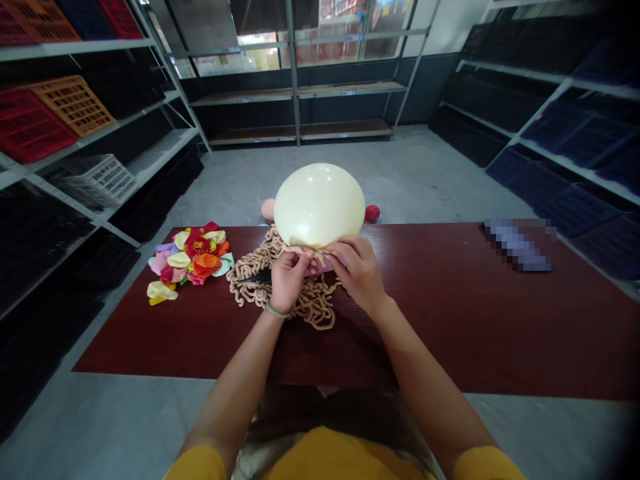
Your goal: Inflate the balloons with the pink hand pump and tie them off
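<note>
An inflated pale yellow balloon stands just beyond my fingers, its neck mostly hidden behind them. My left hand is closed in a pinch on a beige cord at the balloon's base. From the other side, my right hand pinches the same cord close to the neck. Loops of this cord are heaped on the table under and left of my hands. A black, pointed object lies on the heap by my left wrist, and something purple shows partly beneath my fingers.
Several uninflated coloured balloons lie piled on the dark red table at left. A blurred-out bluish object lies at right. Beyond the table's far edge are a pink and a red round thing. Shelves with crates flank the room.
</note>
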{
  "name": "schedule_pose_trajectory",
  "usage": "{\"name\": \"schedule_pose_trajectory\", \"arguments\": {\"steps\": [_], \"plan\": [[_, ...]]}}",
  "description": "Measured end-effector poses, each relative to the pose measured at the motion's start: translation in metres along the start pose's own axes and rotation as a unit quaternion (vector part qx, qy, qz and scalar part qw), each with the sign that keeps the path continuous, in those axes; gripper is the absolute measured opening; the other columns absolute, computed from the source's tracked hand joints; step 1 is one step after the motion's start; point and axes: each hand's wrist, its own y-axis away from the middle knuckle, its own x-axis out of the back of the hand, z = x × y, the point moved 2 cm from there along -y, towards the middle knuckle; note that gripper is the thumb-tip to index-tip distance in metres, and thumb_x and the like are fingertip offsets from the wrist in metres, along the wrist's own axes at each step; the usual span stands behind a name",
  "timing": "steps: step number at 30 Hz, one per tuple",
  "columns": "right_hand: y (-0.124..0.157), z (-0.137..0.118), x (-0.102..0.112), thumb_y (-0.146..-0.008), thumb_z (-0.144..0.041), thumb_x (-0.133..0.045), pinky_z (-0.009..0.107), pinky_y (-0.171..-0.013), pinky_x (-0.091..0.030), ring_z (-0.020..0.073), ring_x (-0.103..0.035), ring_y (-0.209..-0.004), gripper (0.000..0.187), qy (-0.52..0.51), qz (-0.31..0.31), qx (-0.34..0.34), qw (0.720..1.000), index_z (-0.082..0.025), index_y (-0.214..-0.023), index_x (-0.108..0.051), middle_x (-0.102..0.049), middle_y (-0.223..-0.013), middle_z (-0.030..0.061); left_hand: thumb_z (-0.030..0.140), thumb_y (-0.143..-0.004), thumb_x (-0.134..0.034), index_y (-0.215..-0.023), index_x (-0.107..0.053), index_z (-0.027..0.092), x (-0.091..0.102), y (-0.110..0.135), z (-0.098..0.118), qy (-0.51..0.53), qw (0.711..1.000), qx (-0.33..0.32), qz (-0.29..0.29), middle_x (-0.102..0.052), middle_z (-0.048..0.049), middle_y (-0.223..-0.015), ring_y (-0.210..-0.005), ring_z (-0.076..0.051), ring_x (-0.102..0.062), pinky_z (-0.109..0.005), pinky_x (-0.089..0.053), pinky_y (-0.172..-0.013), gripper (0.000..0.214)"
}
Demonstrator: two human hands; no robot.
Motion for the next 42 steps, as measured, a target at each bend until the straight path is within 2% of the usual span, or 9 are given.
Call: {"name": "schedule_pose_trajectory", "arguments": {"steps": [4, 12, 18, 26, 31, 35, 38, 40, 42], "plan": [[-0.001, -0.003, 0.000, -0.096, -0.020, -0.050, 0.039, -0.088, -0.047, 0.0213, -0.053, -0.093, 0.010, 0.028, -0.009, 0.005, 1.000, -0.022, -0.096, -0.060, -0.061, -0.096, 0.0069, 0.044, -0.080, -0.071, -0.068, -0.064, 0.016, 0.000, 0.000, 0.000, -0.025, 1.000, -0.008, 0.001, -0.067, -0.0012, -0.063, -0.053, -0.012, -0.062, -0.025, -0.053, -0.054, 0.031], [0.001, -0.004, -0.007, -0.096, -0.016, -0.046, 0.039, -0.085, -0.047, 0.0227, -0.049, -0.093, 0.011, 0.089, -0.005, 0.003, 0.996, -0.022, -0.096, -0.055, -0.057, -0.099, 0.0085, 0.042, -0.087, -0.064, -0.067, -0.066, 0.017, 0.003, 0.001, 0.001, -0.133, 0.989, -0.024, 0.055, -0.068, -0.0018, -0.062, -0.056, -0.012, -0.064, -0.025, -0.053, -0.058, 0.033], [0.003, 0.000, -0.011, -0.095, -0.015, -0.047, 0.038, -0.083, -0.047, 0.0229, -0.048, -0.094, 0.009, 0.131, 0.002, 0.014, 0.991, -0.020, -0.098, -0.054, -0.056, -0.101, 0.0097, 0.048, -0.086, -0.064, -0.067, -0.065, 0.017, 0.005, -0.002, -0.003, -0.124, 0.990, -0.003, 0.069, -0.070, -0.0024, -0.063, -0.056, -0.014, -0.066, -0.027, -0.054, -0.060, 0.036], [0.005, 0.005, -0.014, -0.096, -0.017, -0.044, 0.039, -0.082, -0.047, 0.0230, -0.049, -0.094, 0.011, 0.133, 0.002, 0.005, 0.991, -0.021, -0.098, -0.055, -0.057, -0.101, 0.0094, 0.046, -0.087, -0.063, -0.069, -0.066, 0.017, 0.007, -0.002, 0.003, -0.150, 0.986, -0.020, 0.065, -0.070, -0.0019, -0.063, -0.059, -0.014, -0.066, -0.026, -0.053, -0.061, 0.034], [0.007, 0.001, -0.018, -0.096, -0.019, -0.046, 0.039, -0.083, -0.049, 0.0225, -0.052, -0.092, 0.010, 0.101, 0.021, -0.027, 0.994, -0.022, -0.097, -0.056, -0.057, -0.098, 0.0086, 0.047, -0.084, -0.067, -0.074, -0.065, 0.017, 0.011, -0.009, -0.008, -0.075, 0.997, 0.008, 0.017, -0.069, -0.0019, -0.067, -0.061, -0.014, -0.066, -0.026, -0.054, -0.064, 0.032], [0.008, 0.003, -0.016, -0.095, -0.025, -0.051, 0.042, -0.088, -0.051, 0.0219, -0.055, -0.100, 0.017, -0.027, 0.052, -0.071, 0.996, -0.022, -0.111, -0.056, -0.057, -0.107, 0.0087, 0.047, -0.084, -0.066, -0.076, -0.063, 0.016, 0.019, -0.017, -0.013, -0.025, 1.000, 0.007, -0.001, -0.067, -0.0021, -0.072, -0.067, -0.014, -0.065, -0.027, -0.054, -0.070, 0.032], [0.008, 0.020, -0.013, -0.089, -0.035, -0.060, 0.040, -0.086, -0.054, 0.0210, -0.055, -0.105, 0.036, -0.153, 0.141, -0.183, 0.961, -0.025, -0.123, -0.051, -0.051, -0.118, 0.0090, 0.046, -0.086, -0.064, -0.077, -0.061, 0.016, 0.019, -0.016, -0.012, -0.016, 1.000, -0.014, 0.001, -0.067, -0.0025, -0.073, -0.071, -0.015, -0.065, -0.029, -0.054, -0.075, 0.031], [0.008, 0.034, -0.014, -0.083, -0.042, -0.067, 0.041, -0.088, -0.054, 0.0222, -0.054, -0.111, 0.054, -0.238, 0.192, -0.288, 0.908, -0.027, -0.130, -0.045, -0.047, -0.125, 0.0100, 0.044, -0.086, -0.064, -0.080, -0.061, 0.016, 0.014, -0.011, -0.012, -0.027, 0.999, -0.029, -0.012, -0.068, -0.0025, -0.074, -0.072, -0.016, -0.065, -0.030, -0.053, -0.077, 0.029], [0.007, 0.046, -0.016, -0.078, -0.048, -0.071, 0.045, -0.093, -0.053, 0.0251, -0.052, -0.121, 0.075, -0.325, 0.201, -0.378, 0.843, -0.030, -0.140, -0.034, -0.042, -0.137, 0.0126, 0.042, -0.086, -0.065, -0.080, -0.063, 0.017, 0.007, -0.006, -0.014, -0.060, 0.996, -0.040, -0.047, -0.068, -0.0032, -0.074, -0.072, -0.016, -0.065, -0.031, -0.053, -0.075, 0.026]]}}
